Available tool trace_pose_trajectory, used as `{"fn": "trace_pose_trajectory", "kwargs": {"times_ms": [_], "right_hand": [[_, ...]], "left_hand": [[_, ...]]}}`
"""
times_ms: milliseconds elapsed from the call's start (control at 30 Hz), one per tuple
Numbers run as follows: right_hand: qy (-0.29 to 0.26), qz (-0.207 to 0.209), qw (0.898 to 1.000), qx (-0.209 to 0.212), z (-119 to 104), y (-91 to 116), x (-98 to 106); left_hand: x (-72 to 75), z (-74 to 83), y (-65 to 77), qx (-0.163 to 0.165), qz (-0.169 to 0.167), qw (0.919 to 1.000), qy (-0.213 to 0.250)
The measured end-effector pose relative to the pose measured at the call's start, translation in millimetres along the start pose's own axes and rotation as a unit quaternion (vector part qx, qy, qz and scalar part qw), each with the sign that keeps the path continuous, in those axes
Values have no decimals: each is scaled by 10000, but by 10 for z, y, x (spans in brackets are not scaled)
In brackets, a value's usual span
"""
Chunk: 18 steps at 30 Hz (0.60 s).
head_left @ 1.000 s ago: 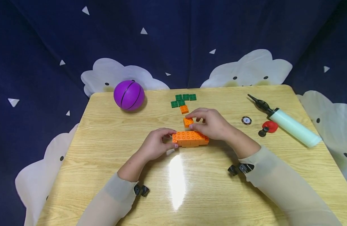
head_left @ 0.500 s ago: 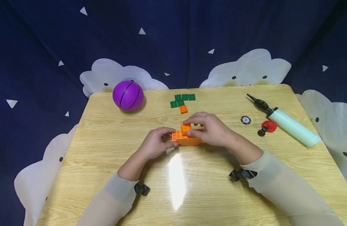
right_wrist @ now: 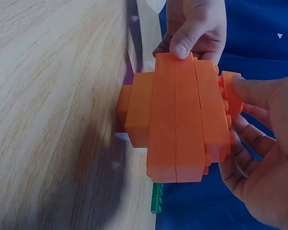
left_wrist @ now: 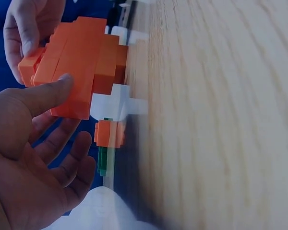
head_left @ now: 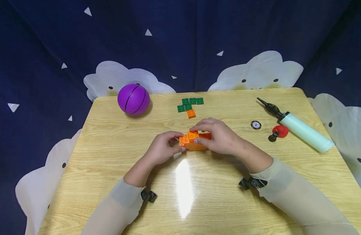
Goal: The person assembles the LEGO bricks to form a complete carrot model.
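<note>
Several orange toy bricks are joined into a stepped assembly (right_wrist: 176, 115), wider above and narrowing toward the wooden tabletop. My left hand (head_left: 162, 149) grips its left end, thumb on the near side and fingers behind. Between thumb and fingertips, my right hand (head_left: 219, 135) pinches a single orange toy brick (head_left: 193, 135). That brick sits at the studs on top of the assembly, left of its middle, and looks slightly tilted in the right wrist view. The right hand covers part of the assembly's right end in the head view.
Behind the assembly lie another orange brick (head_left: 191, 113) and several flat green bricks (head_left: 192, 101). A purple ball (head_left: 133, 99) stands at the back left. To the right are a round chip (head_left: 256, 124), a red item (head_left: 281, 131) with a black piece, and a hand pump (head_left: 306, 132).
My right hand has brought the single orange brick from behind the assembly toward me and down onto its top. The left hand has kept its grip on the left end.
</note>
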State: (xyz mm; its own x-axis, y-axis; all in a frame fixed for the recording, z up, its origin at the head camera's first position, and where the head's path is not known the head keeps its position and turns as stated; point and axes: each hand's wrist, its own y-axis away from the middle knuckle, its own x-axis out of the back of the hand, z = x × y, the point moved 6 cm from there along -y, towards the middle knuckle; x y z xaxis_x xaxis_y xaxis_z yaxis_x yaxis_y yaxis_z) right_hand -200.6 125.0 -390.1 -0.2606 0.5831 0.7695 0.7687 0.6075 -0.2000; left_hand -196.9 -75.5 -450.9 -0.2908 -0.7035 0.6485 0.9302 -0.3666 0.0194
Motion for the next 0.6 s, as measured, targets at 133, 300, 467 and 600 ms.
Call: {"fn": "trace_pose_trajectory", "kwargs": {"times_ms": [133,300,467,600], "right_hand": [[175,68,9998,74,-30,5,-3],[373,161,9991,142,-70,17,-3],[408,232,9987,220,-84,24,-8],[408,242,9985,255,-70,19,-19]], "left_hand": [[-3,2,-5,37,22,10000,-37],[-4,11,-10,33,47,10000,-71],[-10,13,-13,33,41,10000,-39],[-13,11,-13,24,49,10000,-19]]}}
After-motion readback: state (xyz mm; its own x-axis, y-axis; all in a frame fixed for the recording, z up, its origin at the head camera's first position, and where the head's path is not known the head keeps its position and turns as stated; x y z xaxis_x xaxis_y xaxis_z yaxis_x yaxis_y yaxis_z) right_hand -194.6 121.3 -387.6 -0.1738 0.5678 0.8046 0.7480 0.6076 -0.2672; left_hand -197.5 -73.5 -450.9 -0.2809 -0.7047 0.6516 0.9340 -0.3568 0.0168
